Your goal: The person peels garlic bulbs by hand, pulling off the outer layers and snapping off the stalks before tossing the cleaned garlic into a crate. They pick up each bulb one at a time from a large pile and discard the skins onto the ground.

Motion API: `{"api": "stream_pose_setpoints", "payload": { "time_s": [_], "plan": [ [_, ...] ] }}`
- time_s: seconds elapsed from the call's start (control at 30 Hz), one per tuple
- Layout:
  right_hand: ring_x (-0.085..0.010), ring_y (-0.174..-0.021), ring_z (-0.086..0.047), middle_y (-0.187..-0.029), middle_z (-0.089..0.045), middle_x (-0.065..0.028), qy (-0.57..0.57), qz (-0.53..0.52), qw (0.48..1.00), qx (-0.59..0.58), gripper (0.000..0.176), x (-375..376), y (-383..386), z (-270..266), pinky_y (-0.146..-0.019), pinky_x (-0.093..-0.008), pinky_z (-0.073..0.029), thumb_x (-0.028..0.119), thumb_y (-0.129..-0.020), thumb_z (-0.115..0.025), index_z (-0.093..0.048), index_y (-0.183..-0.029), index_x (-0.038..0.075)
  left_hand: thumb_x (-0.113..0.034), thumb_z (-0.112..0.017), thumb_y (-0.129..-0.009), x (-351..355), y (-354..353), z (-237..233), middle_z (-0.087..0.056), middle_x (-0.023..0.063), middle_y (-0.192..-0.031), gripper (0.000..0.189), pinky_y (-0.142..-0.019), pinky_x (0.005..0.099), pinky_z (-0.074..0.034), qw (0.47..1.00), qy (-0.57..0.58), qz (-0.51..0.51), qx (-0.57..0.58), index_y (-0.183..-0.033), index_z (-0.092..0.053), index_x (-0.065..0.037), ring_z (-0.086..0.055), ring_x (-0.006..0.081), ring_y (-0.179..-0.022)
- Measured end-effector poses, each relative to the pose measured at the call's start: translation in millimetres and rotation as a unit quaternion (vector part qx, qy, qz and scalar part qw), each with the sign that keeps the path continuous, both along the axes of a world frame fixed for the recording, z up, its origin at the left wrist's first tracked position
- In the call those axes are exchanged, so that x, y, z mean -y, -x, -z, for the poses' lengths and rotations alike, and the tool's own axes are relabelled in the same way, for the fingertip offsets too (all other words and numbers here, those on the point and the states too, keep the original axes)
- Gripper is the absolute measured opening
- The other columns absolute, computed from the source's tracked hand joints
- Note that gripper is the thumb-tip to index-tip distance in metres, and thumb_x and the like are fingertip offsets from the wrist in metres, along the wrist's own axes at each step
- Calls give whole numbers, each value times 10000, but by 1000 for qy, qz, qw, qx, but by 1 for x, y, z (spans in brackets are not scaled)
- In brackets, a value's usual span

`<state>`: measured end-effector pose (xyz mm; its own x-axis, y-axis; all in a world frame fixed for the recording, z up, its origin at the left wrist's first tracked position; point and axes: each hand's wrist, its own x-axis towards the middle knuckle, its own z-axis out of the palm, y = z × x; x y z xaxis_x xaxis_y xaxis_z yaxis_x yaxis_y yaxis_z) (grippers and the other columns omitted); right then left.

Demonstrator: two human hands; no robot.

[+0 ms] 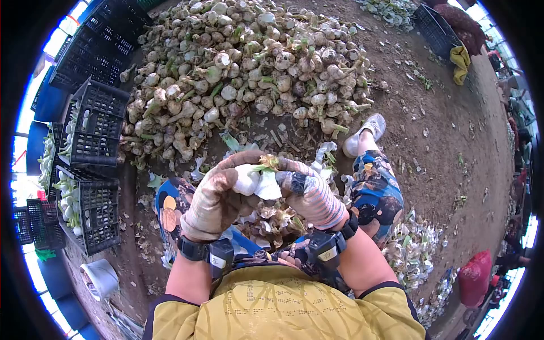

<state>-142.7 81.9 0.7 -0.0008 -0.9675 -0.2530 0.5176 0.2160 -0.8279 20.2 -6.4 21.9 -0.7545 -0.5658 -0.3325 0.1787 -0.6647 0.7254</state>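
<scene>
Both my hands wear dirty knitted gloves and meet in front of my body around one white garlic bulb (247,179). My left hand (212,198) is wrapped round the bulb's left side. On the right, my right hand (311,195) pinches a loose white peel (268,186) that hangs beside the bulb. A brownish green stem end (267,164) shows above the peel, between the hands. Below my hands lie shed skins (277,221) between my legs.
A large heap of untrimmed garlic (243,73) lies ahead. Black crates stand at the left, one holding cleaned bulbs (69,201). A white bucket (100,279) is lower left. Peel piles (411,249) and a red sack (475,279) lie at the right.
</scene>
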Motion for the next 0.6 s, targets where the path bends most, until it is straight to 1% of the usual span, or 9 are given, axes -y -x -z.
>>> {"api": "stream_pose_setpoints", "payload": {
  "time_s": [0.1, 0.17, 0.23, 0.3, 0.37, 0.43, 0.5, 0.57, 0.6],
  "plan": [
    [-96, -970, -540, -1076, -597, -38, 17, -11, 1000, -23, 365, 3, 2, -6, -858, -250, -425, 167, -891, -520, -519, -1213, -5, -351, -706, -769, -5, 2, -3, -614, 53, -915, 616, -608, 239, -507, 1000, 13, -7, 7, -1228, -485, -4, -614, 141, -713],
    [-101, -982, -542, -1086, -592, -46, 19, -32, 998, -42, 372, 5, 0, -2, -865, -252, -424, 167, -895, -518, -507, -1219, -15, -268, -718, -777, -8, 5, 5, -609, 41, -922, 538, -651, 251, -510, 957, 240, -83, 143, -1200, -519, -3, -607, 130, -753],
    [-121, -1003, -549, -1109, -581, -57, 27, -10, 983, 180, 395, 1, -5, 20, -887, -272, -423, 181, -898, -523, -480, -1233, -24, -226, -718, -779, -2, -3, -4, -607, 73, -1086, 519, -773, 284, -509, 998, 43, -45, 28, -1205, -526, -1, -595, 149, -959],
    [-133, -1009, -554, -1123, -574, -65, 62, -14, 981, 182, 405, 1, -7, 20, -889, -273, -425, 195, -898, -527, -470, -1240, -15, -193, -720, -762, 3, -12, -2, -600, 91, -1130, 522, -781, 275, -505, 995, -31, -27, -93, -1208, -526, -3, -593, 161, -993],
    [-139, -1016, -557, -1128, -575, -80, 49, -32, 950, 308, 403, 5, -8, 8, -882, -257, -430, 197, -899, -523, -470, -1240, -10, -172, -717, -746, -2, -8, -4, -605, 89, -1113, 523, -765, 269, -508, 997, -9, -47, -58, -1203, -528, 0, -602, 162, -966],
    [-122, -963, -562, -1086, -588, -70, 39, -1, 958, 284, 394, 6, -9, 10, -825, -231, -438, 189, -898, -521, -473, -1238, -6, -116, -695, -704, -4, -7, 4, -610, 95, -1082, 522, -716, 245, -506, 993, 91, -68, 20, -1184, -535, 11, -623, 166, -877],
    [-98, -890, -553, -1028, -596, -43, -4, 69, 975, 212, 385, 10, -8, 16, -767, -223, -433, 189, -900, -509, -478, -1233, -1, -139, -701, -691, -6, -7, 2, -610, 100, -1066, 530, -677, 227, -497, 995, 64, -70, 43, -1173, -540, 13, -617, 148, -819],
    [-78, -841, -534, -984, -594, -18, 9, 98, 984, 148, 371, 10, -6, 13, -724, -212, -419, 186, -906, -487, -483, -1229, 4, -181, -738, -673, -5, -12, 2, -610, 105, -1059, 563, -641, 219, -493, 993, -17, -44, -109, -1161, -540, 20, -609, 129, -769],
    [-79, -843, -533, -981, -592, -14, -7, 98, 987, 129, 368, 13, -7, 8, -728, -215, -421, 183, -905, -487, -485, -1228, 7, -181, -738, -673, -4, -12, 2, -610, 105, -1059, 563, -641, 219, -493, 993, -15, -44, -110, -1161, -540, 20, -609, 129, -769]
  ]
}}
